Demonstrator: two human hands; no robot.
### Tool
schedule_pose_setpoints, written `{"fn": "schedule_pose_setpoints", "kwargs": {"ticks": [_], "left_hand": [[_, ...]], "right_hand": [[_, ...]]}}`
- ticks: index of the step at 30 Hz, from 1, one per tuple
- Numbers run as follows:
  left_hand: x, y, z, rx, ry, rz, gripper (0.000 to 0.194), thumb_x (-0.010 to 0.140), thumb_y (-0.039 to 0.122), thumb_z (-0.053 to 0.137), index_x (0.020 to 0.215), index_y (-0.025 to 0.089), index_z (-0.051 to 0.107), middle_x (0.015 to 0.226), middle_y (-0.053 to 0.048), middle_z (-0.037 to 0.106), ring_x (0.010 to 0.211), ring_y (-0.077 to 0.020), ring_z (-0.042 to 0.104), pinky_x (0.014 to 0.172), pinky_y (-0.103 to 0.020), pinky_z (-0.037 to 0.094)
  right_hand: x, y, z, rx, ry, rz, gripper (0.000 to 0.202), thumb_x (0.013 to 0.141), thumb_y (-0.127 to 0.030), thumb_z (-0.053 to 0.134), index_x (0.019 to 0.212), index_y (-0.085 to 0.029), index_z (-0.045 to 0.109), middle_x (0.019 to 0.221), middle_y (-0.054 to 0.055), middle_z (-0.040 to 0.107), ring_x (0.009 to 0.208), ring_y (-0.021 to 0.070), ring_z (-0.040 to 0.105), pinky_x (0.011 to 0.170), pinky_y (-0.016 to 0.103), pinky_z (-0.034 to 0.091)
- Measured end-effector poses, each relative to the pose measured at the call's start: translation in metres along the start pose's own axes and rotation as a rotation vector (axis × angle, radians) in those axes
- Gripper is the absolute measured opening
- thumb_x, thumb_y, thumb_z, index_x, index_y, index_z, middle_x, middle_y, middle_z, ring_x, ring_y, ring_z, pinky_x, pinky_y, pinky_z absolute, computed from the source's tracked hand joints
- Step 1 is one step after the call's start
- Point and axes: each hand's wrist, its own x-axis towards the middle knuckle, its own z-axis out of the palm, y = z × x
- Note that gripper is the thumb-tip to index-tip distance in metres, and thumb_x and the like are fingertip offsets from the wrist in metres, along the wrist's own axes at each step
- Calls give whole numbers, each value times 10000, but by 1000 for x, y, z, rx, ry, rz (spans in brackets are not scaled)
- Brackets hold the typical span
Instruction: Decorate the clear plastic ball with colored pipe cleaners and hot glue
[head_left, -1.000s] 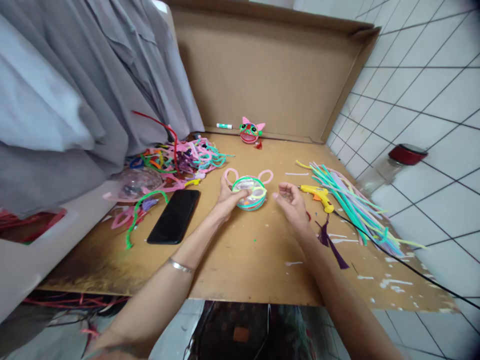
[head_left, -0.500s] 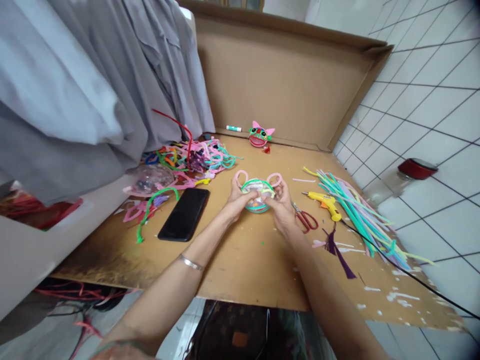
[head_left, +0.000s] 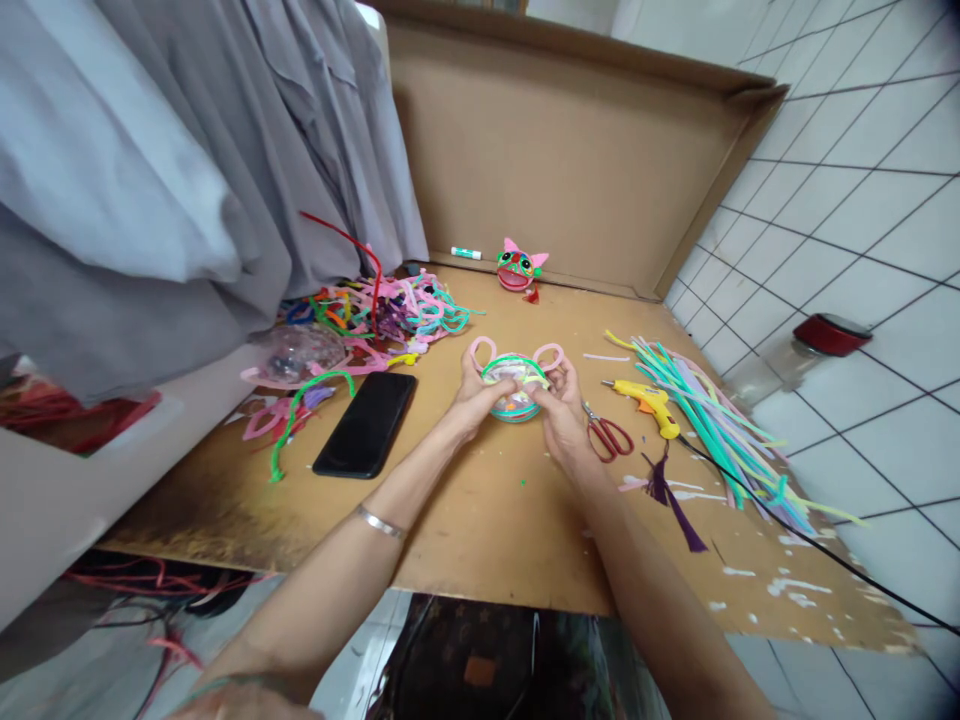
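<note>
A round craft piece (head_left: 516,408) with a green and teal rim and two pink loops on top is held above the middle of the table. My left hand (head_left: 476,397) grips its left side, thumb over the front. On its right side my right hand (head_left: 561,400) is closed around the edge, with the thumb also on the front. Fingers behind the piece are hidden. Red-handled scissors (head_left: 616,437) lie just right of my right hand. A yellow glue gun (head_left: 651,402) rests farther right.
Coloured pipe cleaners (head_left: 697,420) lie at the right, a tangled pile (head_left: 405,310) at back left. A black phone (head_left: 365,425) is left of my arms. A pink-eared figure (head_left: 517,266) and a marker (head_left: 466,253) stand near the cardboard (head_left: 540,150). A purple tassel (head_left: 675,500) lies right.
My right thumb has shifted slightly on the front of the round piece. Both hands keep their hold, and the view has moved very slightly.
</note>
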Motion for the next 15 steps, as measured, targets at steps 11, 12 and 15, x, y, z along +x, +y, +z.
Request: {"fn": "schedule_pose_setpoints", "kwargs": {"ticks": [11, 12, 15], "left_hand": [[-1, 3, 1, 2, 19, -16, 989, 484, 158, 756, 1392, 278, 385, 1262, -70, 519, 957, -189, 610, 876, -323, 497], [-1, 3, 1, 1, 16, -20, 990, 485, 156, 755, 1393, 280, 381, 1273, -71, 518, 960, -190, 611, 878, -326, 497], [-1, 2, 0, 4, 12, -28, 990, 491, 170, 758, 1398, 262, 372, 1327, -94, 485, 981, -196, 608, 889, -335, 494]], "right_hand": [[0, 1, -5, -141, -13, -129, 916, 616, -368, 838, 1416, -317, 394, 1358, 94, 514, 1159, 230, 572, 965, 396, 521], [-2, -1, -4, -185, -10, -158, 856, 635, -363, 825, 1395, -321, 433, 1395, 95, 479, 1190, 235, 556, 972, 397, 519], [-6, -5, -3, -333, 1, -255, 451, 692, -333, 773, 1119, -275, 641, 1345, 82, 469, 1271, 252, 500, 1046, 414, 468]]}}
